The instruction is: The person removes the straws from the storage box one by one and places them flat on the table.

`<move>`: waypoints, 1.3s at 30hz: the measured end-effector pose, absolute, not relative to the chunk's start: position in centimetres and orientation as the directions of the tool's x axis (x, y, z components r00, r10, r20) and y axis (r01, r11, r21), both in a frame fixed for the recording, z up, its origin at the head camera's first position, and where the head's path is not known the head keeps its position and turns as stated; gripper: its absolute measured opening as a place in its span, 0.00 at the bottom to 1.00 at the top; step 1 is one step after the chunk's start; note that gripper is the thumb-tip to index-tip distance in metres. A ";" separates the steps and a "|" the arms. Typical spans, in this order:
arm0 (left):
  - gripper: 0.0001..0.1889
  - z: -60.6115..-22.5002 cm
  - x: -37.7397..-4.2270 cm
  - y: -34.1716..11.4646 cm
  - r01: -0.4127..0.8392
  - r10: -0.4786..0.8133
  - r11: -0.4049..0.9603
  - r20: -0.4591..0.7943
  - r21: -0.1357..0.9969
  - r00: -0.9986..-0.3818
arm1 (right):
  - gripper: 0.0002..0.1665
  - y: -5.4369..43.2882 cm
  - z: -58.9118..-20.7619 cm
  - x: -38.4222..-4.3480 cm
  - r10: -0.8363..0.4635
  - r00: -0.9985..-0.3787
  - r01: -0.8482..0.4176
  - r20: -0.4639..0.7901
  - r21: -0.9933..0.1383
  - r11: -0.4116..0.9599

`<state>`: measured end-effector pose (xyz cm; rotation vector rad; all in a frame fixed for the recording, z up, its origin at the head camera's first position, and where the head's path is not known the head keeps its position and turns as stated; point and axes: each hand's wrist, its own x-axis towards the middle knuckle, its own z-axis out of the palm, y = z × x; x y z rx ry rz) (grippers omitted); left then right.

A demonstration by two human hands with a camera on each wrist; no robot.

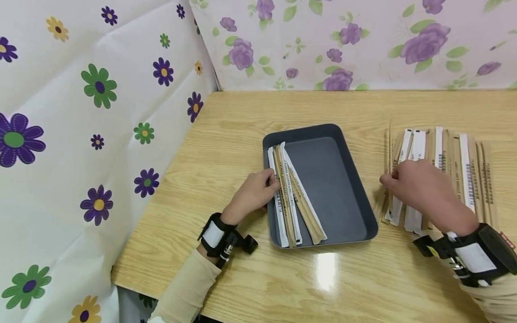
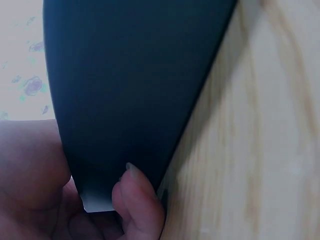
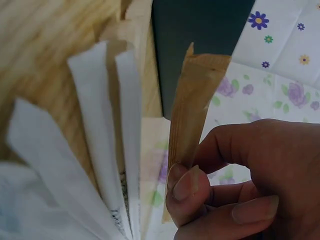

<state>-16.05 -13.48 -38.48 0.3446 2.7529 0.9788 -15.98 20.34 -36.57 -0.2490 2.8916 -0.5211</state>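
My left hand (image 1: pixel 255 190) grips the left rim of the dark grey tray (image 1: pixel 339 193); the left wrist view has its fingers curled at the tray wall (image 2: pixel 125 90). Several slim white and brown paper-wrapped chopstick packets (image 1: pixel 291 197) lie lengthwise along the tray's left side, one pair slanting. To the right of the tray, my right hand (image 1: pixel 430 190) pinches a brown chopstick packet (image 3: pixel 192 100) between thumb and fingers, its end pointing up in the right wrist view. Under and beside that hand lies a row of white and brown packets (image 1: pixel 468 175), partly hidden by it.
The wooden table (image 1: pixel 234 130) has its left edge beside a flower-printed white sheet (image 1: pixel 121 58). A purple-rose sheet (image 1: pixel 299 49) stands behind the table. A strip of bare wood separates the tray from the row of packets.
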 end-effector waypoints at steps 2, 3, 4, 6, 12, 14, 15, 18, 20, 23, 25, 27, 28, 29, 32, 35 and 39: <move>0.09 -38.5 -16.0 -13.5 0.148 0.285 0.751 -0.114 0.644 -0.952 | 0.27 20.4 -36.5 -16.1 -0.208 -0.963 -0.137 -0.173 -0.352 0.926; 0.08 -38.5 -16.0 -13.5 0.146 0.284 0.751 -0.115 0.644 -0.952 | 0.26 20.4 -36.5 -16.1 -0.224 -0.956 -0.146 -0.190 -0.353 0.924; 0.08 -38.5 -15.9 -13.5 0.145 0.283 0.750 -0.115 0.645 -0.952 | 0.25 20.4 -36.5 -16.2 -0.243 -0.948 -0.159 -0.207 -0.354 0.922; 0.08 -38.5 -15.9 -13.6 0.142 0.281 0.749 -0.117 0.647 -0.953 | 0.23 20.3 -36.6 -16.4 -0.278 -0.932 -0.186 -0.232 -0.352 0.917; 0.08 -38.5 -15.9 -13.7 0.127 0.276 0.736 -0.123 0.665 -0.953 | 0.24 20.4 -36.1 -16.5 -0.278 -0.932 -0.189 -0.233 -0.342 0.921; 0.08 -38.5 -15.8 -13.7 0.121 0.274 0.733 -0.128 0.669 -0.953 | 0.25 20.5 -35.9 -16.4 -0.250 -0.942 -0.167 -0.223 -0.335 0.927; 0.08 -38.5 -15.8 -13.7 0.120 0.275 0.733 -0.130 0.670 -0.953 | 0.26 20.5 -35.8 -16.4 -0.238 -0.947 -0.157 -0.218 -0.335 0.929; 0.08 -38.6 -15.8 -13.8 0.119 0.273 0.738 -0.132 0.664 -0.953 | 0.27 20.6 -35.6 -16.2 -0.201 -0.960 -0.127 -0.196 -0.334 0.934; 0.08 -38.6 -15.8 -13.8 0.119 0.270 0.741 -0.131 0.661 -0.954 | 0.28 20.6 -35.6 -16.1 -0.179 -0.965 -0.108 -0.191 -0.332 0.937; 0.08 -38.7 -15.7 -13.8 0.117 0.267 0.744 -0.133 0.658 -0.954 | 0.28 20.6 -35.8 -15.9 -0.140 -0.972 -0.075 -0.188 -0.318 0.945; 0.08 -38.7 -15.7 -13.8 0.118 0.268 0.745 -0.133 0.656 -0.954 | 0.28 20.7 -36.0 -15.9 -0.118 -0.973 -0.054 -0.199 -0.301 0.952; 0.08 -38.8 -15.7 -13.7 0.120 0.269 0.746 -0.132 0.655 -0.954 | 0.28 20.8 -36.2 -15.9 -0.106 -0.971 -0.042 -0.215 -0.283 0.958; 0.08 -38.8 -15.7 -13.7 0.122 0.272 0.745 -0.130 0.656 -0.954 | 0.27 20.9 -36.3 -15.9 -0.108 -0.967 -0.041 -0.231 -0.278 0.960; 0.08 -38.8 -15.6 -13.7 0.122 0.273 0.742 -0.131 0.659 -0.953 | 0.27 20.9 -36.4 -15.9 -0.113 -0.961 -0.041 -0.253 -0.273 0.961; 0.08 -38.8 -15.6 -13.6 0.117 0.273 0.740 -0.137 0.662 -0.952 | 0.26 20.6 -36.2 -15.6 -0.133 -0.944 -0.052 -0.303 -0.258 0.965; 0.08 -38.6 -15.7 -13.5 0.124 0.274 0.748 -0.133 0.652 -0.953 | 0.26 19.8 -35.6 -15.1 -0.169 -0.944 -0.095 -0.284 -0.258 0.962; 0.07 -38.5 -16.0 -13.4 0.145 0.278 0.759 -0.116 0.635 -0.953 | 0.26 17.7 -34.4 -14.1 -0.223 -0.964 -0.179 -0.148 -0.263 0.948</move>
